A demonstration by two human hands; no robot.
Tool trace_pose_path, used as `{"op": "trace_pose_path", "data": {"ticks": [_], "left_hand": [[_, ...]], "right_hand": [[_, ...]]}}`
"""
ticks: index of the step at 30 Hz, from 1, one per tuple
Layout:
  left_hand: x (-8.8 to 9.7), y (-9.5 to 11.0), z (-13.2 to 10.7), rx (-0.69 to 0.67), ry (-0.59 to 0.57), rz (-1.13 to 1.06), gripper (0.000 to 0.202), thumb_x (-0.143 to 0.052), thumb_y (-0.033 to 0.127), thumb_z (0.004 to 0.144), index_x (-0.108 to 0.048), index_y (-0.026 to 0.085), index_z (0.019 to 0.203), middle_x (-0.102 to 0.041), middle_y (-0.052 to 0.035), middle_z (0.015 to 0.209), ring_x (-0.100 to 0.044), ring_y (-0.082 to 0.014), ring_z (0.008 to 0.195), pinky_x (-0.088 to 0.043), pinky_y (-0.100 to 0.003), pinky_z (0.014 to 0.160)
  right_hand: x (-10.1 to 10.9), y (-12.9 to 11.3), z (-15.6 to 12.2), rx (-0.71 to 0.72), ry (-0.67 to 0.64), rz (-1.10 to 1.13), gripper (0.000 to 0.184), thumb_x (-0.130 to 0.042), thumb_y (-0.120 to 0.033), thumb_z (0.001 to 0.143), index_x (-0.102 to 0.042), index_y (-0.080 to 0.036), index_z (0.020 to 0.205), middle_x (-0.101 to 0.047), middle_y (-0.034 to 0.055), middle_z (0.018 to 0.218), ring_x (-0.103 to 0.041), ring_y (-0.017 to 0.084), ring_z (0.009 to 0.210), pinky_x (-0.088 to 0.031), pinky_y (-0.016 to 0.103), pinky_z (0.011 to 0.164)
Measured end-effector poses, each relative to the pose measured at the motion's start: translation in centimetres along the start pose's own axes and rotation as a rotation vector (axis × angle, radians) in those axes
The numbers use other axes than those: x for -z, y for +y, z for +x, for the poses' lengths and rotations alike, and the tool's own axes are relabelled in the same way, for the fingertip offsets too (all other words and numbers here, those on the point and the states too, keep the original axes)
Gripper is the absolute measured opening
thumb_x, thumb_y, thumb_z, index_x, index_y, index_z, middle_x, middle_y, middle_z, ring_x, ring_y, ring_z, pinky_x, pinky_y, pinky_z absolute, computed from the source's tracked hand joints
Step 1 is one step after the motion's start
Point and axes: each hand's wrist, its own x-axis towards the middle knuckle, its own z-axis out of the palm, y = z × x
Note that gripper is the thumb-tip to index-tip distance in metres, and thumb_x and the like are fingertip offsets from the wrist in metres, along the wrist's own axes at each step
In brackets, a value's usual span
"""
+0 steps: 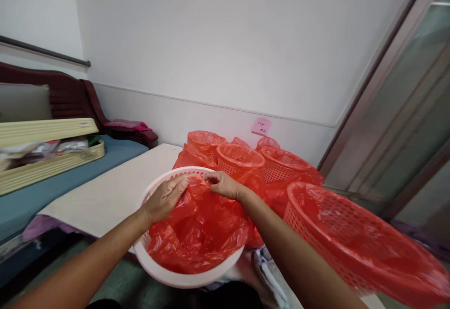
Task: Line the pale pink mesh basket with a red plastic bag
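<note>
A white plastic basket [186, 280] with a perforated wall stands in front of me. Inside it lies a thin red plastic bag [200, 227], crumpled and partly spread, its near edge below the basket's rim. My left hand [165, 199] grips the bag's edge at the far left of the opening, thumb on top. With bent fingers my right hand [223, 184] pinches the same edge at the far rim, close beside the left hand. The fingertips of both hands are partly hidden by the film.
Several baskets lined with red bags stand behind and to the right, among them a middle basket [241, 156] and a large near one [351, 234]. A pale board [116, 187] lies beneath. A bed [121, 152] with an open yellow case [52, 163] is at left. A pink note [261, 126] hangs on the wall.
</note>
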Motion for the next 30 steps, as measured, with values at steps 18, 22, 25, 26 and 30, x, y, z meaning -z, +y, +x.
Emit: {"op": "trace_pose_path", "data": {"ticks": [18,22,25,26,30], "left_hand": [[0.3,-0.2,-1.2,0.157,-0.003,-0.140,0.040,-0.057,0.050,0.081,-0.071,0.024,0.108,-0.056,0.0015,0.061,-0.040,-0.0124,0.052,-0.035,-0.025,0.052],[0.4,-0.2,-1.3,0.129,-0.015,-0.120,0.039,-0.057,0.052,0.081,-0.072,0.025,0.104,-0.066,-0.0028,0.079,-0.055,-0.0166,0.070,-0.045,-0.028,0.067],[0.8,-0.9,-0.8,0.150,0.110,-0.092,0.041,-0.052,0.052,0.085,-0.069,0.025,0.110,-0.065,-0.0012,0.081,-0.055,-0.0155,0.071,-0.045,-0.026,0.070],[1.0,-1.2,-0.6,0.166,0.166,-0.079,0.041,-0.050,0.051,0.087,-0.067,0.024,0.113,-0.064,-0.0002,0.079,-0.054,-0.0148,0.069,-0.044,-0.026,0.068],[1.5,-2.4,0.0,0.211,0.338,-0.022,0.040,-0.045,0.049,0.089,-0.063,0.021,0.111,-0.065,0.0001,0.081,-0.053,-0.0151,0.067,-0.041,-0.025,0.062]], "right_hand": [[1.5,-2.0,1.5,-0.010,0.203,0.283,0.025,-0.067,-0.039,0.073,-0.066,-0.017,0.085,-0.065,0.0014,0.079,-0.059,0.012,0.072,-0.045,0.024,0.071],[0.6,-3.7,1.9,-0.008,-0.187,0.180,0.022,-0.069,-0.036,0.074,-0.071,-0.018,0.086,-0.070,0.0019,0.088,-0.063,0.016,0.086,-0.046,0.028,0.084],[0.3,-4.3,1.5,-0.097,-0.416,0.195,0.025,-0.067,-0.041,0.077,-0.070,-0.017,0.080,-0.068,0.0002,0.079,-0.061,0.014,0.073,-0.047,0.027,0.074],[0.4,-4.3,1.3,-0.132,-0.422,0.222,0.027,-0.068,-0.043,0.075,-0.069,-0.017,0.078,-0.066,0.0002,0.075,-0.059,0.014,0.068,-0.047,0.027,0.069],[0.9,-3.5,0.9,-0.169,-0.194,0.211,0.027,-0.069,-0.042,0.064,-0.062,-0.018,0.075,-0.058,-0.0021,0.064,-0.051,0.011,0.055,-0.044,0.025,0.055]]}}
